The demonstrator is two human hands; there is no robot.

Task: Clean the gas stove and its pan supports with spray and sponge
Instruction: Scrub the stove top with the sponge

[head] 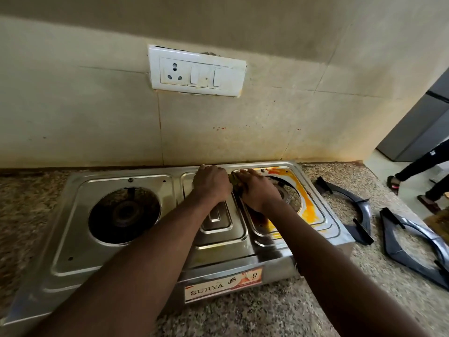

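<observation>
- Both hands, left hand [211, 184] and right hand [258, 189], curl closed around the soft greenish sponge [233, 183], pressed on the steel two-burner gas stove [155, 229].
- Sponge looks squashy and light; the palm-over grip suits scrubbing the orange stains [307, 205].
- Black metal pan supports [349, 210] sit apart on the speckled table [243, 310]: rigid, probably heavy, best lifted by their rims.

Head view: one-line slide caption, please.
Both hands, left hand and right hand, press a greenish sponge onto the orange-stained stainless-steel two-burner stove.

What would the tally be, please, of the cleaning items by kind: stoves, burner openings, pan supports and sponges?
Stove: 1
Burner openings: 2
Pan supports, off the stove on the counter: 2
Sponge, between both hands: 1
Total: 6
</observation>
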